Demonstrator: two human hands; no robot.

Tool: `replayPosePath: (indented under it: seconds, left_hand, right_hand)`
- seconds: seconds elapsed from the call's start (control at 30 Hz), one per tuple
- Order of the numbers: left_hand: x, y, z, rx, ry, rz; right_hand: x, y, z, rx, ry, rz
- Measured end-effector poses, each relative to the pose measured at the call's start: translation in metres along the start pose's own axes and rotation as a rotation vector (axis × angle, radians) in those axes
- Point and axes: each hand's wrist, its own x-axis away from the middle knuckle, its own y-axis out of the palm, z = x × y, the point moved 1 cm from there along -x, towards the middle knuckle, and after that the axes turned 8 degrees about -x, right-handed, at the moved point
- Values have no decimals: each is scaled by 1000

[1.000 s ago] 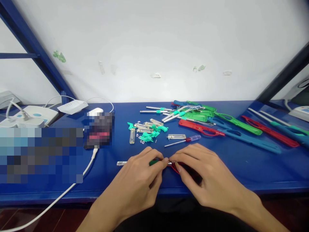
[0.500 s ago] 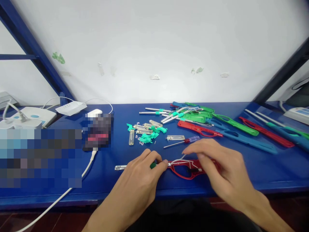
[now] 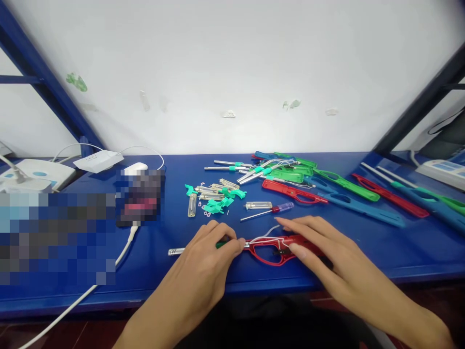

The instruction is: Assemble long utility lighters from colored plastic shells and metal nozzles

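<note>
A red utility lighter casing (image 3: 296, 239) lies near the front of the blue table, its inside and trigger loop showing. My left hand (image 3: 207, 261) pinches the lighter's metal tube (image 3: 176, 251) where it meets the casing; a bit of dark green shows under the fingers. My right hand (image 3: 327, 247) rests over the casing's handle end, fingers stretched and thumb apart from them, the thumb touching near a white wire (image 3: 267, 236). One end of that wire sticks up loose. The handle end is partly hidden under this hand.
Behind the hands lie a screwdriver (image 3: 267, 212), a clear fuel tank (image 3: 258, 205) and a pile of tanks with teal parts (image 3: 217, 206). Red, green and blue casings (image 3: 363, 208) and metal tubes spread to the right. A phone (image 3: 140, 194) with a white cable (image 3: 121, 254) lies left.
My right hand's fingertips have let go of the loose wire end and spread over the casing. My left hand keeps its pinch. The whole view has shifted slightly.
</note>
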Motion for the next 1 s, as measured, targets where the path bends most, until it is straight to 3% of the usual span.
replayPosePath:
  seconds: [0.27, 0.53, 0.73, 1.0]
  left_hand:
    - [1, 1, 0, 10, 3, 10]
    - [0, 2, 0, 11, 13, 17]
    - [-1, 2, 1, 7, 9, 24]
    - [2, 0, 2, 8, -7, 10]
  right_hand:
    - [-20, -1, -11, -120, 43, 108]
    - [-29, -2, -9, -94, -40, 0]
    - [-32, -1, -11, -231, -53, 73]
    - [-28, -3, -16, -286, 26, 65]
